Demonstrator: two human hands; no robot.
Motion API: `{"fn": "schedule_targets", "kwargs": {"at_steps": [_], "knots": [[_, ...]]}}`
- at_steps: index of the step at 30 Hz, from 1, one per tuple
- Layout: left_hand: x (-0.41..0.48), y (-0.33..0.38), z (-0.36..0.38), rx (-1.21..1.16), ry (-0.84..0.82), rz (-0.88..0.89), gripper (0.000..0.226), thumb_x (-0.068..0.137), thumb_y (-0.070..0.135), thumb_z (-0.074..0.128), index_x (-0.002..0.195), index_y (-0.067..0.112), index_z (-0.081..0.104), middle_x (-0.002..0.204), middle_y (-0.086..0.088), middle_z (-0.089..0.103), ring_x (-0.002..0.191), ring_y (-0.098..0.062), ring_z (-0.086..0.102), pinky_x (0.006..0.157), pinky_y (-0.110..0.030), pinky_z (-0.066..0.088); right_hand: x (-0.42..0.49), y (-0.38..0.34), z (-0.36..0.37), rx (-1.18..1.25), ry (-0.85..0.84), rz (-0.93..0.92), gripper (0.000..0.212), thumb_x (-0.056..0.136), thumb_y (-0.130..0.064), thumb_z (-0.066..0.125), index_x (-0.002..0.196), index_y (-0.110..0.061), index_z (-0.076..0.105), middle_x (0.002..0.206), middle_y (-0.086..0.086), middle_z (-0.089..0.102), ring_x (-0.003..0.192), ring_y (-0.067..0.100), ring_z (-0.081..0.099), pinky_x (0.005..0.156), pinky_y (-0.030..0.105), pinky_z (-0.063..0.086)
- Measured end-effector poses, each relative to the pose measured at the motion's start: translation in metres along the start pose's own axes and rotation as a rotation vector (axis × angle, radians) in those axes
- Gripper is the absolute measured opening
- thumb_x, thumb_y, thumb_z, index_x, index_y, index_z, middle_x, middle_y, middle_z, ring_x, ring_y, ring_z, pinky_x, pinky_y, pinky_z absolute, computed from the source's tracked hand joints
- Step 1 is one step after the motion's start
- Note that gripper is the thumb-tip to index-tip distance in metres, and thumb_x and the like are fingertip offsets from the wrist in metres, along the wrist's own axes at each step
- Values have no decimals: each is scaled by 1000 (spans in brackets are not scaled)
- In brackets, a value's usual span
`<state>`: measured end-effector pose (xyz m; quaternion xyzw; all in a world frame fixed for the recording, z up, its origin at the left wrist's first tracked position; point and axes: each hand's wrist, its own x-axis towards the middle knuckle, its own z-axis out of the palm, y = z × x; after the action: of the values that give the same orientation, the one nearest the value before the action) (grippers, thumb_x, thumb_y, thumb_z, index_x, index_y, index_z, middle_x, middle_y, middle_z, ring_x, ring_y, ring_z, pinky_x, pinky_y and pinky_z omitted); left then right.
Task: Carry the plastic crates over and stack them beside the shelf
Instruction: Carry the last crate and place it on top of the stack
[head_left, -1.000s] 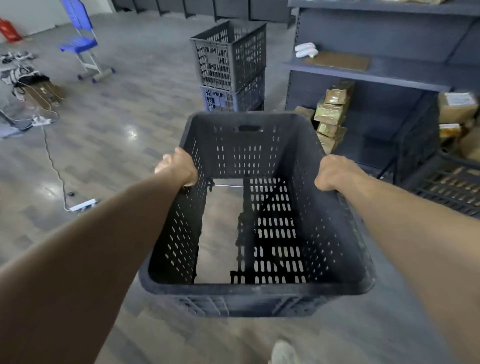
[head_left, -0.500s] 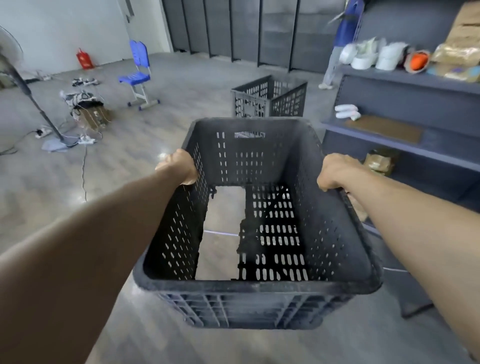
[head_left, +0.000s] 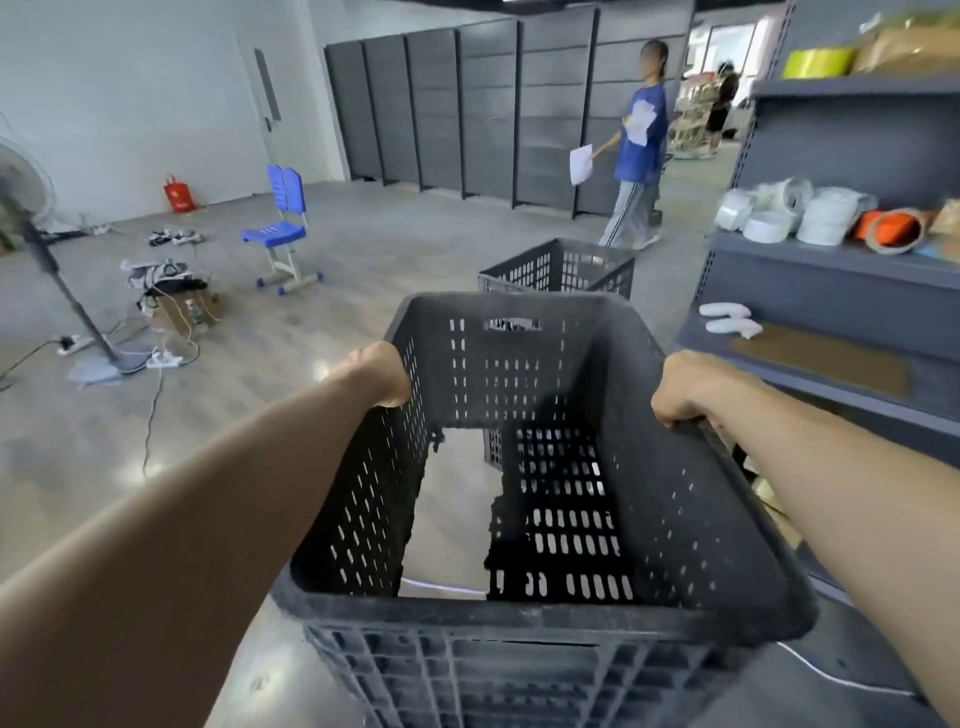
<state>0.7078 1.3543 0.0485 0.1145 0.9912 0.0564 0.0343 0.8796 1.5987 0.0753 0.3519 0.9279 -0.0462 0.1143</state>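
The crate (head_left: 540, 467) is hanging in the air just left of the shelf (head_left: 831, 270), its floor partly broken out. The left hand (head_left: 376, 374) is clamped on its left rim and the right hand (head_left: 685, 387) on its right rim. Beyond it, also left of the shelf, the stack (head_left: 558, 267) is waiting. A person (head_left: 636, 150) is walking past behind the stack. Risk: the raised crate is hiding most of the stack, so a misjudged lowering could catch its rim and tip it.

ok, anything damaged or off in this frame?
Yes: the carried black crate, held by left hand and right hand, has a broken floor. A large jagged piece is missing on its left side, showing floor beneath.
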Motion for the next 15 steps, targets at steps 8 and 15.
{"fn": "schedule_targets", "kwargs": {"at_steps": [8, 15], "knots": [[141, 7, -32, 99, -18, 126, 33, 87, 11, 50, 114, -7, 59, 117, -21, 62, 106, -36, 61, 79, -32, 49, 83, -60, -47, 51, 1, 108, 10, 73, -4, 66, 67, -3, 59, 59, 10, 59, 47, 22, 54, 45, 20, 41], [244, 35, -65, 166, -78, 184, 32, 91, 14, 48, 111, -7, 61, 115, -18, 63, 109, -35, 61, 85, -33, 50, 151, -87, -98, 57, 44, 147, 15, 77, -7, 68, 64, -5, 59, 57, 8, 58, 46, 20, 52, 49, 22, 44]]}}
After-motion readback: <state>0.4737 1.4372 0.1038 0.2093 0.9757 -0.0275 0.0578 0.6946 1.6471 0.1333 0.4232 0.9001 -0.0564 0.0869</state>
